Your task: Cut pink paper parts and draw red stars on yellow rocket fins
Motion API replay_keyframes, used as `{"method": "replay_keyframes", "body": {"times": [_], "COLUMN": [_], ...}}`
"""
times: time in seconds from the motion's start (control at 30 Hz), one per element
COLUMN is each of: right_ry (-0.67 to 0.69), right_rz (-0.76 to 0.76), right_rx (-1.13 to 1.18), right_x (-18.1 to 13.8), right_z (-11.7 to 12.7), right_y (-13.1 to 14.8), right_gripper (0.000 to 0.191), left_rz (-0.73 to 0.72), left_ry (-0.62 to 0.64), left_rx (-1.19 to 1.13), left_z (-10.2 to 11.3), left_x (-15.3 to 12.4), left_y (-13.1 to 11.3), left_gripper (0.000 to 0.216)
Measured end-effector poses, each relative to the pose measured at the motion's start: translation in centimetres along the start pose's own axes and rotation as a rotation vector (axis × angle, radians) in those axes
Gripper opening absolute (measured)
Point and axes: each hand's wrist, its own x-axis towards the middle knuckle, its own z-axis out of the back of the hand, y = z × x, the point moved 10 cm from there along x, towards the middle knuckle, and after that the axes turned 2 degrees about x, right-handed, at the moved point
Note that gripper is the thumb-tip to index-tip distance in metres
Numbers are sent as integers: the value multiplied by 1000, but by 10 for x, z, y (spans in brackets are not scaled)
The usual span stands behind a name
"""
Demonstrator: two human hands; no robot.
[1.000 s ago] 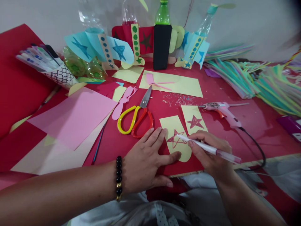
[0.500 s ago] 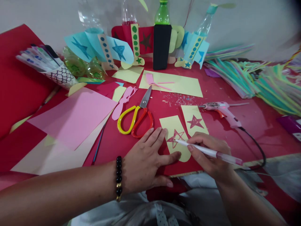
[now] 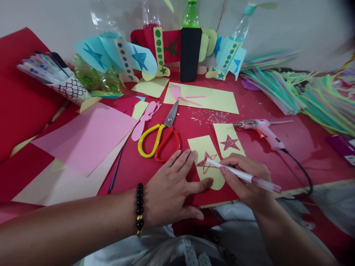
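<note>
Near side of the scissors and to their right, a left hand is lying flat, fingers spreading and gripping nothing, the index resting on a yellow card. The right hand is pinching a pen between thumb and fingers, its tip standing at the card's red star. From where I am standing, that star is looking about half done: its left point is showing the most ink, its right and lower points mostly outline, seemingly awaiting colour. Farther right of the scissors, a second card is displaying a star that looks filled in. Beyond the scissors, blue wings are already wearing coloured stars.
</note>
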Motion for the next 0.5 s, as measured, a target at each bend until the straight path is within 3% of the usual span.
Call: {"method": "replay_keyframes", "body": {"times": [0.17, 0.37, 0.5], "right_ry": [119, 15, 106], "right_rz": [18, -4, 35], "right_rx": [157, 20, 138], "right_x": [-1, 1, -1], "right_z": [-9, -1, -9], "right_y": [2, 0, 4], "right_gripper": [9, 11, 11], "left_rz": [-5, -2, -4], "left_ry": [2, -3, 7], "left_rx": [-3, -15, -8], "left_z": [0, 0, -1], "left_x": [0, -1, 0], "left_y": [0, 0, 0], "left_gripper": [73, 73, 73]}}
